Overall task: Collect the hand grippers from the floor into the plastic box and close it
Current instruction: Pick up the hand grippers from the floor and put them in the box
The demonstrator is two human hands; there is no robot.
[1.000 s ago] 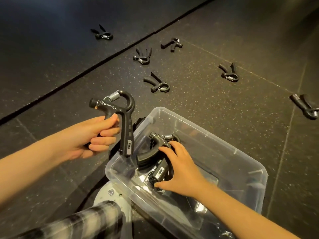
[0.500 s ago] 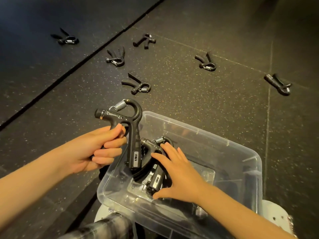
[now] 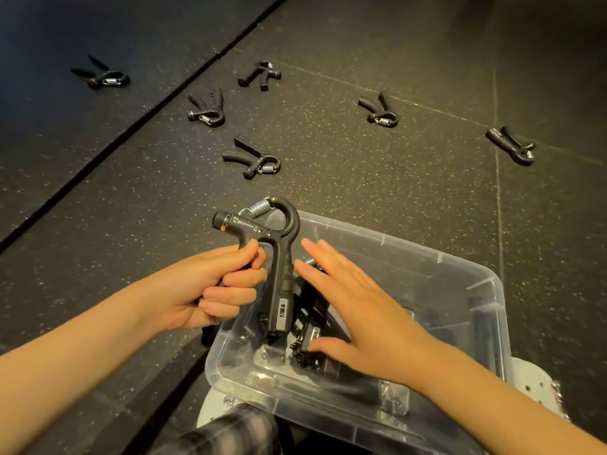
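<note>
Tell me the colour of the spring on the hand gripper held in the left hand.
Silver metal spring, on the black hand gripper; head view.

- We see a dark rubber floor (image 3: 377,178) with small yellowish and pale speckles all over it.
- The floor is made of large tiles; thin pale seams (image 3: 497,192) run between them, one nearly vertical at the right and one slanted across the upper part.
- A wider black groove (image 3: 138,126) crosses the floor diagonally, from the upper middle down to the left edge.
- On the left of this groove the floor (image 3: 65,34) looks smoother and takes a cold bluish tone.
- On the right of the groove the light is warm and yellowish, strongest in the middle.
- The top right corner (image 3: 542,27) stays in deep shadow, and no wall, window or furniture can be made out.
</note>
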